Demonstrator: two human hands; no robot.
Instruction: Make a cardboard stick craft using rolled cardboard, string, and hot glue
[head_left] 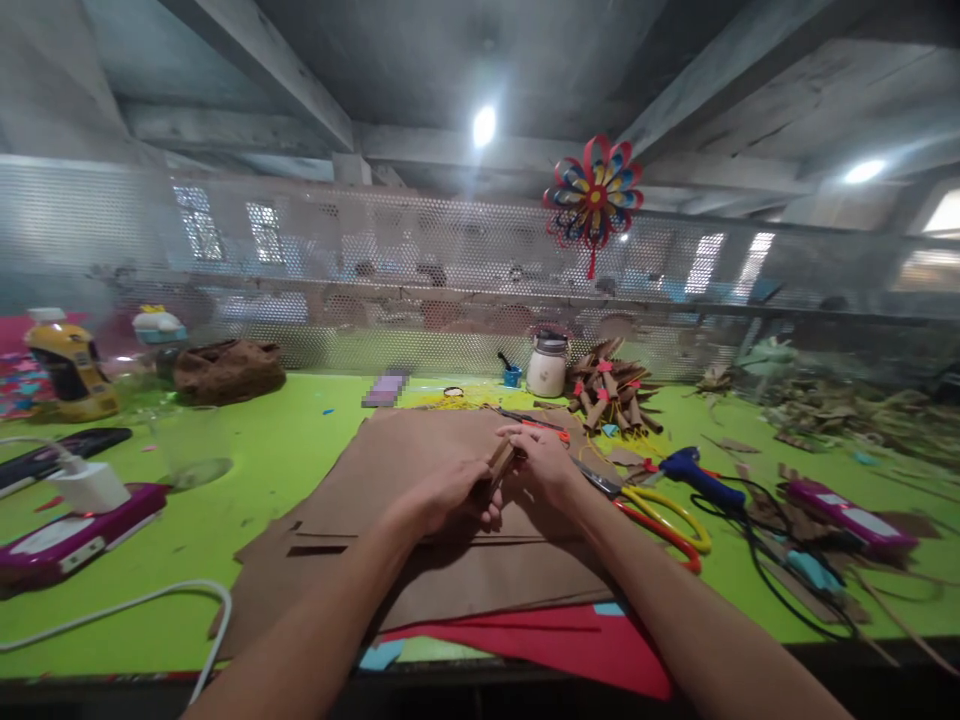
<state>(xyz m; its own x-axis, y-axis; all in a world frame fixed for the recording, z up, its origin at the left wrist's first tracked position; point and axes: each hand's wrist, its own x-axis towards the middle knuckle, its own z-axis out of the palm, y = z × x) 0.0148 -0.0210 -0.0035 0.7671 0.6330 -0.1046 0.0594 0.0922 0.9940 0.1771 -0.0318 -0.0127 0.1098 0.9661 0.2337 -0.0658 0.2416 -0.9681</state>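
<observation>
Above a stack of brown paper sheets (420,450), both hands are on a small folded or rolled brown paper piece (502,460). My left hand (459,492) is closed around its near side. The fingers of my right hand (541,455) pinch its upper end. Just right of my right wrist lie scissors (656,515) with yellow and red handles. A second pair of scissors with orange-red handles (546,428) lies behind my right hand, partly hidden by it. Red paper (570,645) sticks out from under the brown sheets at the front.
A blue glue gun (701,478) with a black cord lies right, beside a purple power strip (851,515). At the back stand a lidded jar (549,365) and a pile of brown paper rolls (611,395). On the left are another power strip (90,525), a clear cup (195,450) and a yellow bottle (69,365).
</observation>
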